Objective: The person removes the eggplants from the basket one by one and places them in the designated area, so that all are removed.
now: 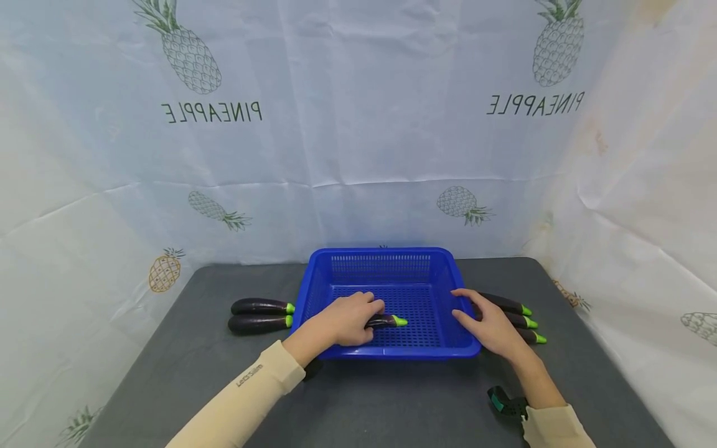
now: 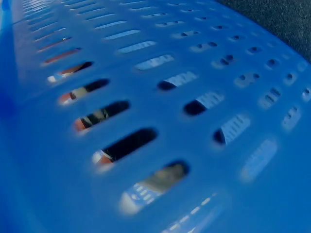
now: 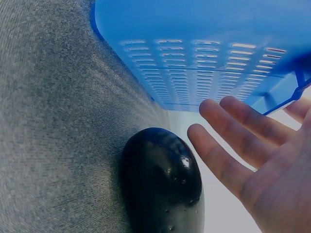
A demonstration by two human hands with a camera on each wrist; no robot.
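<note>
A blue basket (image 1: 386, 298) sits mid-bench, its near rim close to the front edge of the dark grey bench (image 1: 185, 361). The left hand (image 1: 347, 320) reaches over the basket's near wall, fingers curled round an eggplant (image 1: 388, 321) that lies on the perforated floor near the front wall, green tip pointing right. The floor behind and to the right of it is bare. The right hand (image 1: 490, 323) hovers outside the basket's right wall, fingers spread and relaxed, holding nothing, over three eggplants (image 1: 518, 320) lying just beside that wall. Two more eggplants (image 1: 260, 314) lie side by side against the basket's left wall. Open bench runs left toward the draped pineapple-print cloth (image 1: 358, 124).
</note>
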